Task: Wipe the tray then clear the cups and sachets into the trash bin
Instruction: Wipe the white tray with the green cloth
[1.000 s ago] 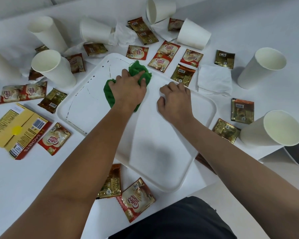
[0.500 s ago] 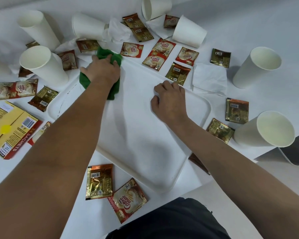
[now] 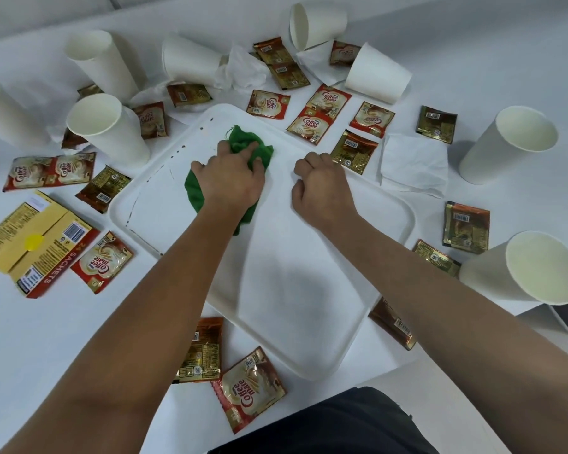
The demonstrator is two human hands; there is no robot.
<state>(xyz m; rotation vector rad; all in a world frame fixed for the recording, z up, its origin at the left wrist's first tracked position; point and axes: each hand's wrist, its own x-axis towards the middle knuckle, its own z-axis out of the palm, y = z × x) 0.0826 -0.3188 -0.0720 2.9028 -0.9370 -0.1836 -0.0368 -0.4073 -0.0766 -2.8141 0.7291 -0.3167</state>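
Head view: white rectangular plastic tray (image 3: 309, 306) lying flat at centre of white table (image 3: 30, 339), dark specks and a thin dark line along its left rim. Left hand (image 3: 233, 181) pressed on crumpled green cloth (image 3: 246, 149) at far left part of tray, fingers curled into the cloth. Right hand (image 3: 322, 188) resting on far right part of tray, fingers bent under, grasping nothing. White paper cups around tray: upright at far left (image 3: 105, 129), on its side at near right (image 3: 532, 267), upright at far right (image 3: 509, 142). Red and gold coffee-creamer sachets scattered about tray, one at near edge (image 3: 250, 388). Yellow flattened sachet carton (image 3: 33, 237) at left. White paper napkin (image 3: 413, 162) right of tray
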